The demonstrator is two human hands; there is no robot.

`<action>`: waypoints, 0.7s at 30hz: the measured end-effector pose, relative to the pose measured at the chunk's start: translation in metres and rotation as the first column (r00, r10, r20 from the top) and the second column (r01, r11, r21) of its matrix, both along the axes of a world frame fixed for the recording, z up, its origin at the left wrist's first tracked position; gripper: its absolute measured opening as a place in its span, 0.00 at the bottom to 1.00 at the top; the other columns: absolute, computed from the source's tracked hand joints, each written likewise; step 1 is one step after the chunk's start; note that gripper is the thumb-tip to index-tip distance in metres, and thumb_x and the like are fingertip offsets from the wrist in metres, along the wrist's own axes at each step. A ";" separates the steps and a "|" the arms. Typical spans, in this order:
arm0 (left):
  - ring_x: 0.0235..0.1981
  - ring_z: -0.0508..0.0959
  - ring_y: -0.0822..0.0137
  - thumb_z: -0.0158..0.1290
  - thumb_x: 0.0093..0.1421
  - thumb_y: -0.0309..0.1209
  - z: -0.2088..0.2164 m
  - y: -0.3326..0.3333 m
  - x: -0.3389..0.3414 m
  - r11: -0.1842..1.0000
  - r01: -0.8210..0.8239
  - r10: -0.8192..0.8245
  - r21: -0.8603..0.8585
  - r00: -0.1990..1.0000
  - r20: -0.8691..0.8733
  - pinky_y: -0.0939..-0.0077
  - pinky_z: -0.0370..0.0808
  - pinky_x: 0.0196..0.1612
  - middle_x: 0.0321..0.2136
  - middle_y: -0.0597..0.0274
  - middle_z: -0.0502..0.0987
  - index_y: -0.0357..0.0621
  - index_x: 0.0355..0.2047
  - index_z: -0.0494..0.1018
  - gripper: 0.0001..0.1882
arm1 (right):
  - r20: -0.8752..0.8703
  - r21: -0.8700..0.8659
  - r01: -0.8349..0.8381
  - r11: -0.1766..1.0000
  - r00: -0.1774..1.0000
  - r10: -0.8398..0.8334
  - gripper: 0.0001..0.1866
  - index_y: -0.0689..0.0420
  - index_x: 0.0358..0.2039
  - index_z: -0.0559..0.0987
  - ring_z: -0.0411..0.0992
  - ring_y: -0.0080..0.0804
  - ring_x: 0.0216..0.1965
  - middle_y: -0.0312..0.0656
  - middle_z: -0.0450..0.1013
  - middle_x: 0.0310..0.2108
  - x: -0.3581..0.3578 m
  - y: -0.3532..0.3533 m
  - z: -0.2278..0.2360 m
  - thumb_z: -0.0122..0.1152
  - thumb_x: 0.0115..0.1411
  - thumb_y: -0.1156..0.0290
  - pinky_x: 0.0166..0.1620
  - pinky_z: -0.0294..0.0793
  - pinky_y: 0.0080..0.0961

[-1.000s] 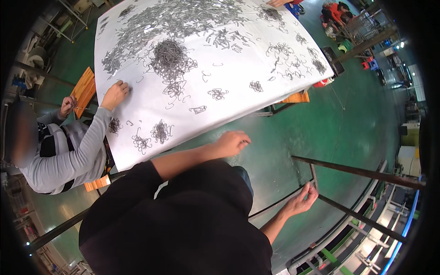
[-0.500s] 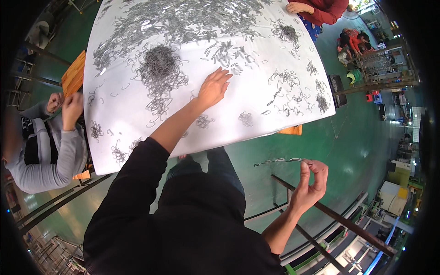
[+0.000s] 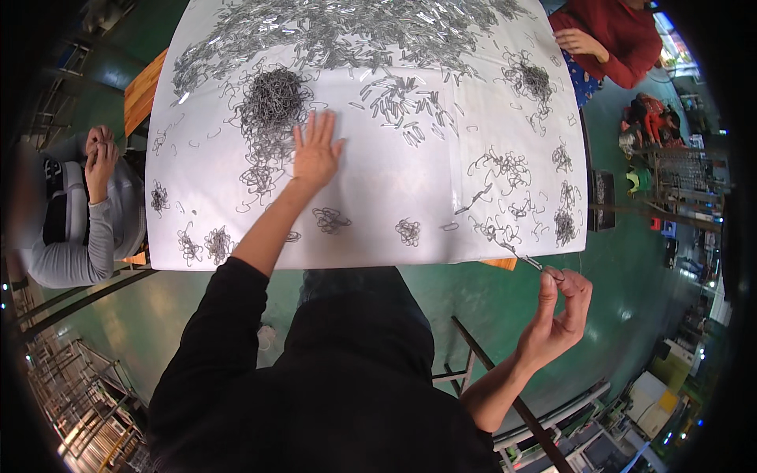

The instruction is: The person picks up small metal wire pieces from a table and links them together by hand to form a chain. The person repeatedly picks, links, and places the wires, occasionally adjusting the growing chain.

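My left hand (image 3: 317,158) is spread open, palm down, at the white table. Its fingertips are beside a heap of dark wire hooks (image 3: 274,96), with nothing held. Looser hooks (image 3: 259,175) trail down from that heap, left of my wrist. My right hand (image 3: 561,319) is raised off the table's near right corner. Its thumb and fingers pinch the end of a short chain of metal links (image 3: 534,263), which stretches up and left to the table edge. Flat oval metal links (image 3: 400,102) lie scattered to the right of my left hand.
A wide spread of metal links (image 3: 331,35) covers the table's (image 3: 386,181) far side. Small hook clusters (image 3: 330,221) lie near the front edge, more at the right. A grey-sleeved person (image 3: 95,213) sits at left, a red-sleeved one (image 3: 611,39) at far right. Metal rails (image 3: 505,378) stand below right.
My left hand has moved left across the table to the hook heap, its fingers spreading. The right hand, still pinching the chain, has moved a little right. The view has shifted.
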State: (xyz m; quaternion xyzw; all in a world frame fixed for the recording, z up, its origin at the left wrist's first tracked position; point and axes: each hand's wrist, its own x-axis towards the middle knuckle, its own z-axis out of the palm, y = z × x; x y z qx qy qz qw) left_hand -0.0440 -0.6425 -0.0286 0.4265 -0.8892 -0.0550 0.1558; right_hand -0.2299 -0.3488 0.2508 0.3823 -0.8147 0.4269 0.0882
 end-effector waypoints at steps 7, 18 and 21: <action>0.67 0.53 0.58 0.47 0.63 0.35 0.020 -0.038 -0.062 0.941 0.320 -0.335 -0.109 0.922 -0.191 0.55 0.50 0.67 0.61 0.58 0.61 0.45 0.60 0.62 0.24 | -0.078 0.036 -0.045 0.998 0.996 0.048 0.05 0.63 0.26 0.78 0.69 0.33 0.31 0.40 0.71 0.26 -0.015 -0.011 0.010 0.65 0.51 0.76 0.54 0.64 0.42; 0.69 0.45 0.53 0.37 0.66 0.51 -0.001 -0.042 -0.112 0.868 0.495 -0.493 -0.031 0.868 0.058 0.35 0.40 0.65 0.67 0.68 0.52 0.69 0.64 0.56 0.26 | -0.105 0.107 0.028 0.994 0.994 -0.017 0.04 0.62 0.26 0.79 0.70 0.32 0.31 0.39 0.73 0.26 -0.009 0.008 0.011 0.65 0.50 0.77 0.56 0.62 0.48; 0.69 0.45 0.54 0.38 0.66 0.50 0.009 -0.014 -0.063 0.764 0.644 -0.645 0.044 0.760 0.080 0.36 0.39 0.65 0.67 0.69 0.51 0.70 0.64 0.58 0.25 | -0.085 0.114 0.071 0.991 0.994 -0.061 0.04 0.62 0.26 0.79 0.70 0.32 0.30 0.39 0.73 0.25 -0.011 0.016 0.009 0.65 0.50 0.77 0.57 0.62 0.48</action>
